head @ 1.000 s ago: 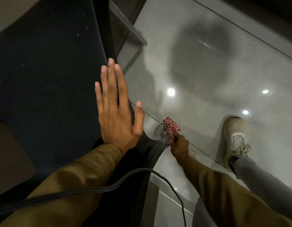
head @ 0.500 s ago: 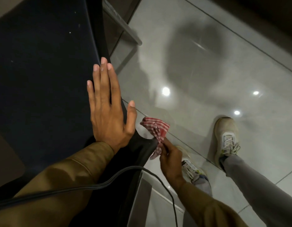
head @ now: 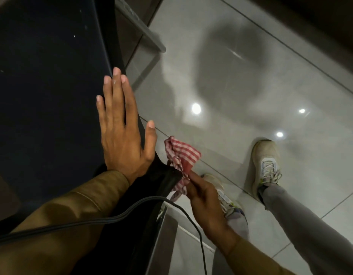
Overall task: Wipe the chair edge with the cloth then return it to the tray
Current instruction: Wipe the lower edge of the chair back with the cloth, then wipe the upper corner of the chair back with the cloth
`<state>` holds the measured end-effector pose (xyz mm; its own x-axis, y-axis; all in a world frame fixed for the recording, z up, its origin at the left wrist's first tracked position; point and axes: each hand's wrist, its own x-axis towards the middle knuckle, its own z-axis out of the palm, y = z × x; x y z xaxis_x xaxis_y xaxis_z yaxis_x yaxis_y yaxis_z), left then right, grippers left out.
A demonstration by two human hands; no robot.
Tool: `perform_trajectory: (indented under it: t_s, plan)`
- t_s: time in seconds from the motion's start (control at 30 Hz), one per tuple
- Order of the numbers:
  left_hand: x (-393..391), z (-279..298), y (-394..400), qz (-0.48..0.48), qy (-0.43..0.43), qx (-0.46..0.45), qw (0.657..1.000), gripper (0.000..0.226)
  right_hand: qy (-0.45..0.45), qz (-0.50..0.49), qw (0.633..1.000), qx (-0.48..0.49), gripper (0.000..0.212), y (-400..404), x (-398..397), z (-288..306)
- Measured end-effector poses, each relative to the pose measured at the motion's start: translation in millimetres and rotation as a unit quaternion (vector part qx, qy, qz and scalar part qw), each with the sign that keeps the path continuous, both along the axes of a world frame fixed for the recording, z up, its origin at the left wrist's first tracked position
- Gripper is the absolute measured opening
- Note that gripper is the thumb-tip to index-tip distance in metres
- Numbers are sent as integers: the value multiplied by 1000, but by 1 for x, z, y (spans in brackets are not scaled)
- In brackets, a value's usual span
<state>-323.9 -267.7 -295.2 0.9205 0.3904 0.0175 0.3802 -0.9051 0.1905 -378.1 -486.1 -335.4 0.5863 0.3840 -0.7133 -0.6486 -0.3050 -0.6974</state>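
Observation:
A dark chair seat (head: 44, 92) fills the left of the view, its black edge (head: 112, 42) running down the middle. My left hand (head: 124, 132) lies flat on the seat beside that edge, fingers straight and close together. My right hand (head: 205, 203) pinches a red-and-white checked cloth (head: 181, 155) against the near corner of the chair edge. The cloth bunches up above my fingers. No tray is in view.
A glossy grey tiled floor (head: 241, 86) lies to the right, with ceiling lights mirrored in it. My two pale shoes (head: 266, 163) and grey trouser legs stand there. A black cable (head: 116, 215) crosses my left sleeve. Metal chair legs (head: 144, 30) show above and below.
My right hand has drawn the cloth nearer along the chair edge, from beyond the corner to the corner itself, and the cloth has spread out. My left hand stays flat on the seat.

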Motion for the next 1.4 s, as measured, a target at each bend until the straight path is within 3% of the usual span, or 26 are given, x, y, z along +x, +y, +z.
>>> perform_trajectory:
  t_s: [0.13,0.27,0.37,0.43,0.53,0.67,0.83,0.93,1.07,1.23,1.4]
  plan:
    - [0,-1,-1,3,-1,-4,1000,82,-26,-11,998,-61,45,10,-4,-26]
    - [-1,-1,1,1,-4,3,1000,82,48,2,990,-132,29,11,-5,-92]
    - [-1,-1,-1,2,-5,1,1000,82,79,73,969,-220,29,17,4,-126]
    - [0,-1,-2,4,-5,-2,1000,82,94,62,966,-234,30,21,4,-131]
    - [0,-1,-3,8,-4,4,1000,82,90,11,973,-211,30,22,-2,-104]
    - [-1,-1,0,4,6,16,1000,83,-20,12,991,-132,28,17,2,-34]
    - [1,9,-1,4,36,-7,999,88,33,64,997,3,28,-2,49,23]
    - [2,15,-3,5,57,-22,998,86,50,39,997,-47,27,-13,80,28]
    - [12,28,8,18,41,-11,999,75,-2,-8,991,-133,26,-18,124,20]
    - [71,45,78,60,58,-26,996,71,2,-86,982,-169,40,0,182,7]
    - [142,36,144,39,97,-35,994,78,-24,-45,985,-165,39,47,231,0]
